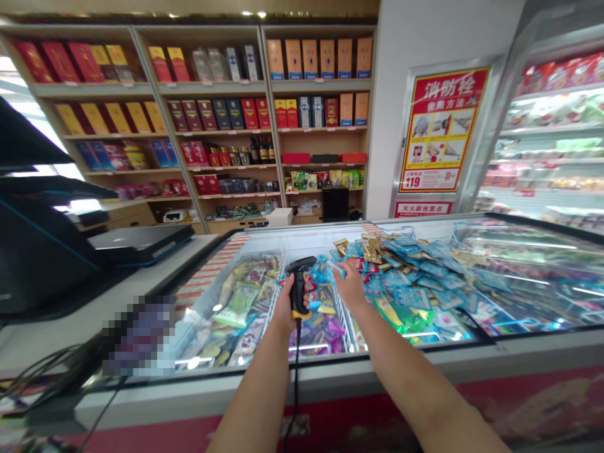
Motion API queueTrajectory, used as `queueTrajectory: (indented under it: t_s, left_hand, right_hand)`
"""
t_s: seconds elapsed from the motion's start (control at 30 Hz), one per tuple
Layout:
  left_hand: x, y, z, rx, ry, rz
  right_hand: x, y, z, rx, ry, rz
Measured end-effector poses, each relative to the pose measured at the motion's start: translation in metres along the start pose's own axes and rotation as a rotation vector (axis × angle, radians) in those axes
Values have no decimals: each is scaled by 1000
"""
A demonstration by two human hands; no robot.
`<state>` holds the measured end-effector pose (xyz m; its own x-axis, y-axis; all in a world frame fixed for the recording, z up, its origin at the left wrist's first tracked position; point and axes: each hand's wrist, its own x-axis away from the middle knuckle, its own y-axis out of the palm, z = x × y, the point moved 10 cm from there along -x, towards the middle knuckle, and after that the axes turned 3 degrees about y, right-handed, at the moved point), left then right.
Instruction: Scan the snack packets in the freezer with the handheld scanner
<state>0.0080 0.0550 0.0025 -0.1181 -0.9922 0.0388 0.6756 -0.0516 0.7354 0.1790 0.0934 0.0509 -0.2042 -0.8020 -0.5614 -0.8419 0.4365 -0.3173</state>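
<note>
Shelves of boxed goods (212, 113) line the back wall of a shop, and a glass-topped chest freezer (330, 371) fills the foreground. Both forearms stretch forward over its open middle section. The left hand (285, 308) is wrapped around the grip of a black barcode scanner (298, 286) (its cable hangs down toward the freezer's front edge), head pointing right. The right hand (352, 286), palm down, pinches the corner of a blue packet (325, 269) among the heaped packets; its fingertips are partly hidden, so the pinch seems light.
</note>
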Motion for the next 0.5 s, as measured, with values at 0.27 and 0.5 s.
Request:
queueTrajectory:
  t_s: [0.27,0.5]
  left_hand:
    - [2,2,0,5,-9,19]
    - [2,0,-1,-18,-7,24]
  right_hand:
    - [4,20,18,81,154,-147]
    - [5,26,41,145,257,-151]
